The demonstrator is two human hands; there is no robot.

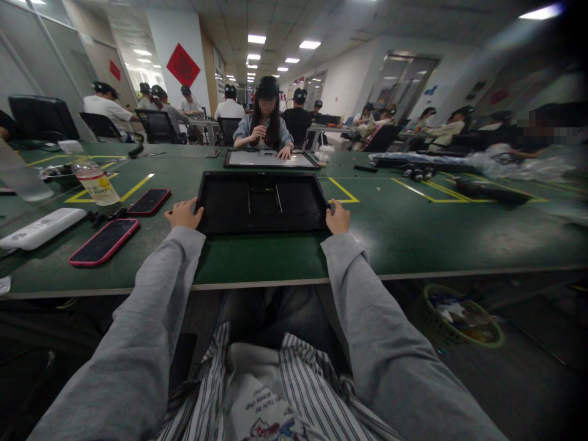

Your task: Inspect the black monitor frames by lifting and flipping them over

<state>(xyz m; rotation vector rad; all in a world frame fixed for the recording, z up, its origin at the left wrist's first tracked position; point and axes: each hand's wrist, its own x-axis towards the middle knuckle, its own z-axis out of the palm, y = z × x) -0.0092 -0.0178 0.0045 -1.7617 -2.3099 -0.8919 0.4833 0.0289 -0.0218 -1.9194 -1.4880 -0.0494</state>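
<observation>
A black monitor back cover (pixel 225 205) lies on the green table in front of me, its hollow inner side facing up. My left hand (pixel 184 214) grips its left edge, with the thumb at the rim. At the opposite edge my right hand (pixel 339 217) is closed on the rim in the same way. The fingers under the edges are partly hidden. Just beyond the cover, a flat screen panel (pixel 271 159) with a dark border lies before a co-worker, whose one hand rests on it.
Left on the green table (pixel 257 260) are two red-edged phones (pixel 105 242) (pixel 149 202), a white power strip-like device (pixel 43 228) and a bottle (pixel 96 180). Plastic wrap (pixel 487 160) and a dark tool (pixel 491 188) lie right. A basket (pixel 463 315) stands on the floor.
</observation>
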